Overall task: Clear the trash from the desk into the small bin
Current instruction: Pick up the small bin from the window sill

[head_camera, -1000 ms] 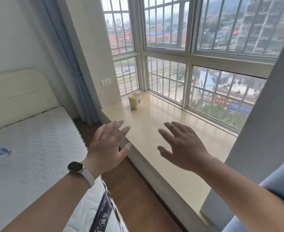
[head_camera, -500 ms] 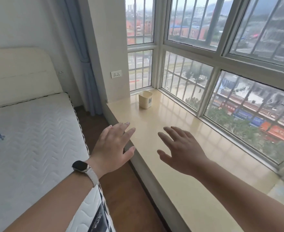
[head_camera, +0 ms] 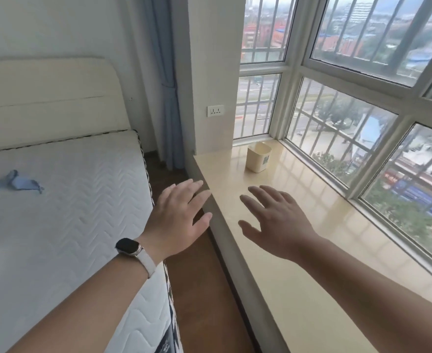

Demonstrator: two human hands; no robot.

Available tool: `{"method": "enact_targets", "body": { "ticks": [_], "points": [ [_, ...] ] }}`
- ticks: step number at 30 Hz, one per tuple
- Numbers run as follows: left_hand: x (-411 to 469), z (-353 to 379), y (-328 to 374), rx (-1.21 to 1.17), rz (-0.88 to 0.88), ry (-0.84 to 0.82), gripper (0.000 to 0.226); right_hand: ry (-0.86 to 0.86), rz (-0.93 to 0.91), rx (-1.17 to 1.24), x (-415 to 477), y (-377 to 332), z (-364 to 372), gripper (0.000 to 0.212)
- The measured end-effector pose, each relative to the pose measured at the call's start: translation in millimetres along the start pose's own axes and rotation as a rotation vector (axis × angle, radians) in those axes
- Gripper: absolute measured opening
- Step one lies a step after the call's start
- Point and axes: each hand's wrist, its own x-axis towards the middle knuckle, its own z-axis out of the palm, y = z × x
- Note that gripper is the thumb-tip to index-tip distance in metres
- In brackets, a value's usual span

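Observation:
A small cream bin [head_camera: 258, 157] stands upright at the far end of the glossy beige window ledge [head_camera: 299, 250], near the corner by the wall. My left hand [head_camera: 176, 220], with a watch on its wrist, hovers with fingers spread over the gap between bed and ledge. My right hand [head_camera: 276, 220] is held out flat above the ledge, fingers straight, holding nothing. Both hands are well short of the bin. No trash shows on the ledge.
A bare white mattress [head_camera: 64, 212] fills the left, with a crumpled blue cloth [head_camera: 13, 183] lying on it. A narrow strip of wooden floor [head_camera: 199, 289] runs between bed and ledge. Barred windows [head_camera: 350, 110] line the ledge; a blue curtain [head_camera: 167, 98] hangs by the wall.
The view has swung left and closer to the bin, bringing more of the mattress and the blue cloth into view. Both hands stay open and outstretched.

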Motion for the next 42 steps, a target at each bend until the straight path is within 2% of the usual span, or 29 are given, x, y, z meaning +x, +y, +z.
{"method": "enact_targets", "body": {
  "ticks": [13, 25, 32, 38, 42],
  "points": [
    [43.9, 38.4, -63.0, 0.114, -0.166, -0.101, 0.043, 0.012, -0.153, 0.122, 121.3, 30.1, 53.5, 0.054],
    [173.4, 76.6, -99.6, 0.263, -0.152, -0.225, 0.044, 0.025, -0.238, 0.144, 246.4, 125.0, 77.6, 0.053],
    [207.0, 90.8, -138.6, 0.316, -0.117, -0.223, 0.044, 0.055, -0.253, 0.198, 296.5, 130.2, 92.7, 0.05],
    [229.1, 123.1, -190.5, 0.271, 0.009, -0.148, 0.037, 0.034, -0.219, 0.189, 345.5, 123.2, 123.1, 0.051],
    [245.4, 145.6, -239.6, 0.227, -0.014, -0.15, 0.038, 0.006, -0.208, 0.147, 389.5, 109.6, 133.6, 0.051]
  ]
}}
